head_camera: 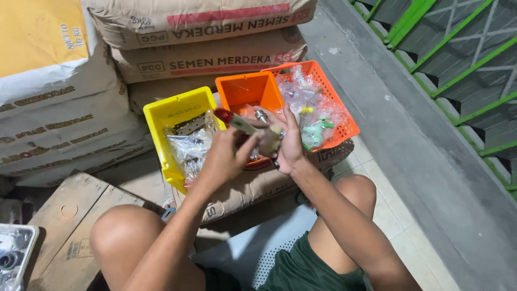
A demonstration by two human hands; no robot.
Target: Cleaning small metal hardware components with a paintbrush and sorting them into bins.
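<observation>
Left hand (223, 159) pinches a red-tipped bagged fitting (239, 123); right hand (288, 143), fingers spread, steadies its far end above the orange bin (245, 89). Yellow bin (177, 108) and orange basket (328, 81) already hold many packets; sorting appears midway.

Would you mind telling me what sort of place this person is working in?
Probably a hardware or building-supply storeroom. Paper sacks are stacked against the wall, and yellow and orange bins hold small bagged fittings. The person sits on a tiled floor sorting them with both hands.
</observation>
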